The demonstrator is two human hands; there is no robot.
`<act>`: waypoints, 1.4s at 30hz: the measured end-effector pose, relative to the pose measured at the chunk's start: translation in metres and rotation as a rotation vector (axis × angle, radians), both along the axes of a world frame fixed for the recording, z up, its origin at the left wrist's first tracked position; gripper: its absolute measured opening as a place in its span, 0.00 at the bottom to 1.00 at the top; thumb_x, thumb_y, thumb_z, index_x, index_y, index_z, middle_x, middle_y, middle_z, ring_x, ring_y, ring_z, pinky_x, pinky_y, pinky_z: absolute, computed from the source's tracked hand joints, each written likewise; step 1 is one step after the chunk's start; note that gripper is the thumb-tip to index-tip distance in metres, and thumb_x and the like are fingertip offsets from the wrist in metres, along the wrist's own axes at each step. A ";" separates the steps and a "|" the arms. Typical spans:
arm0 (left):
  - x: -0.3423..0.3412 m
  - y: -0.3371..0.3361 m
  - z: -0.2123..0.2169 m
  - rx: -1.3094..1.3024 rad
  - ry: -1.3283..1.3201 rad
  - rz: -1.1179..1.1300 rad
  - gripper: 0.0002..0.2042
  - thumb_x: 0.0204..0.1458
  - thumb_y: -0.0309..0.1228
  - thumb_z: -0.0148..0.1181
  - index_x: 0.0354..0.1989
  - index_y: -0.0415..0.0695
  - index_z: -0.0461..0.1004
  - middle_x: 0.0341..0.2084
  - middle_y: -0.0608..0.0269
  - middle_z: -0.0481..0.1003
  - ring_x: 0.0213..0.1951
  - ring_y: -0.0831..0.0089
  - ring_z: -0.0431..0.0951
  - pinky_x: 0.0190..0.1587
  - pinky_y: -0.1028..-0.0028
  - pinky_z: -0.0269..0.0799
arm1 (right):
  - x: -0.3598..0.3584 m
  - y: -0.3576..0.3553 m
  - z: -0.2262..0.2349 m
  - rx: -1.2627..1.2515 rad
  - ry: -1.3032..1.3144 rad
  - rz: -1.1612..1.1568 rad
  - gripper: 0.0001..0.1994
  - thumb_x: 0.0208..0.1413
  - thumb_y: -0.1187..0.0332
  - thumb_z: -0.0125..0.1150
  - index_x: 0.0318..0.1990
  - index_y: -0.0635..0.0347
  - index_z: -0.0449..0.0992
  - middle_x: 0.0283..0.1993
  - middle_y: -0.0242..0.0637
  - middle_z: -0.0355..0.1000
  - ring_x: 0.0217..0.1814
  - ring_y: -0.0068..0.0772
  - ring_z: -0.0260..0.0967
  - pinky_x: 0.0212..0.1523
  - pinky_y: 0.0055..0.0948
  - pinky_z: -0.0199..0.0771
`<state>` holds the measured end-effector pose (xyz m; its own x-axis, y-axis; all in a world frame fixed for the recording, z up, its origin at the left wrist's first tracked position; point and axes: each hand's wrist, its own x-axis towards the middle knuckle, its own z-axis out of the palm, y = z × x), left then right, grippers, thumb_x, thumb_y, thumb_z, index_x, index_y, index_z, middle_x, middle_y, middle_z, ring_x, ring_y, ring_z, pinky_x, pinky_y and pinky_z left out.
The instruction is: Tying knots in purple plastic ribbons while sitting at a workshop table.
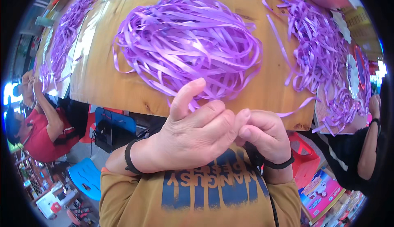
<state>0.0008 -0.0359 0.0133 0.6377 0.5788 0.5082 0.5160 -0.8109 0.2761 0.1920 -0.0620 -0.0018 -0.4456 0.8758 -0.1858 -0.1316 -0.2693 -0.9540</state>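
My left hand (pixel 201 122) is held in front of my chest, at the table's near edge. One finger sticks up while the others curl toward my right hand. My right hand (pixel 264 134) is closed in a pinch, its fingertips meeting those of the left. Whatever lies between the fingertips is hidden or too small to make out. Just beyond my hands, a big loose bundle of shiny purple ribbon (pixel 184 42) lies on the wooden table (pixel 98 79). A single ribbon strand (pixel 303 105) runs toward the back of my right hand; whether it is held cannot be seen.
More purple ribbon (pixel 316 42) is heaped on the right, and another pile (pixel 69 29) lies far left. A person in red (pixel 45 132) sits at left; another person's arm (pixel 368 149) shows at right. A blue stool (pixel 85 179) and a red stool (pixel 304 161) stand below.
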 end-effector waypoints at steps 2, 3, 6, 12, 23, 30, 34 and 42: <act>-0.007 0.000 0.003 -0.011 0.090 -0.057 0.15 0.35 0.29 0.60 0.36 0.43 0.77 0.21 0.74 0.67 0.28 0.79 0.71 0.55 0.54 0.53 | -0.002 0.002 -0.004 0.077 -0.060 0.032 0.07 0.54 0.71 0.53 0.33 0.67 0.73 0.24 0.32 0.69 0.23 0.19 0.65 0.23 0.18 0.62; -0.011 -0.001 0.001 -0.053 0.055 -0.067 0.13 0.36 0.29 0.61 0.35 0.43 0.77 0.21 0.72 0.68 0.28 0.78 0.72 0.55 0.54 0.54 | -0.003 0.003 -0.004 0.156 -0.123 0.042 0.07 0.54 0.71 0.53 0.33 0.67 0.73 0.23 0.32 0.68 0.21 0.19 0.65 0.22 0.18 0.62; -0.043 0.007 0.001 -0.190 -0.015 -0.015 0.10 0.38 0.26 0.60 0.33 0.44 0.76 0.21 0.71 0.69 0.27 0.76 0.72 0.55 0.55 0.55 | 0.013 -0.008 -0.003 0.159 -0.178 -0.159 0.07 0.52 0.72 0.54 0.29 0.68 0.72 0.22 0.33 0.68 0.19 0.20 0.64 0.20 0.19 0.62; -0.209 0.031 0.012 0.103 0.298 0.838 0.05 0.51 0.24 0.50 0.35 0.42 0.71 0.29 0.60 0.72 0.33 0.67 0.73 0.45 0.72 0.67 | 0.140 -0.012 0.005 0.353 -0.333 -0.573 0.11 0.59 0.65 0.48 0.36 0.66 0.68 0.20 0.30 0.61 0.19 0.20 0.59 0.22 0.19 0.58; -0.271 -0.001 -0.035 -0.576 -1.475 0.328 0.12 0.58 0.27 0.44 0.47 0.33 0.66 0.39 0.54 0.73 0.46 0.66 0.73 0.57 0.64 0.61 | 0.138 0.005 -0.017 0.348 0.134 -0.870 0.12 0.61 0.65 0.43 0.39 0.64 0.69 0.32 0.37 0.69 0.38 0.29 0.66 0.45 0.29 0.65; -0.251 0.015 -0.039 -0.902 -2.223 -0.215 0.08 0.55 0.23 0.46 0.42 0.33 0.65 0.33 0.58 0.73 0.39 0.69 0.74 0.54 0.65 0.62 | 0.132 0.005 -0.007 0.247 0.783 -0.886 0.04 0.59 0.72 0.46 0.35 0.63 0.64 0.30 0.35 0.64 0.34 0.28 0.65 0.38 0.26 0.66; -0.239 0.022 -0.023 -0.851 -2.172 -0.173 0.01 0.54 0.21 0.46 0.33 0.36 0.64 0.26 0.61 0.68 0.29 0.72 0.70 0.48 0.66 0.63 | 0.134 -0.003 0.006 0.150 1.133 -0.799 0.06 0.61 0.70 0.43 0.31 0.60 0.59 0.20 0.27 0.46 0.19 0.20 0.42 0.20 0.22 0.48; -0.223 0.021 -0.006 -0.896 -2.221 -0.435 0.05 0.54 0.21 0.43 0.25 0.41 0.60 0.20 0.66 0.60 0.19 0.78 0.56 0.32 0.74 0.56 | 0.140 -0.018 0.003 0.120 1.036 -0.731 0.08 0.59 0.70 0.45 0.28 0.60 0.60 0.17 0.26 0.45 0.16 0.19 0.40 0.17 0.22 0.42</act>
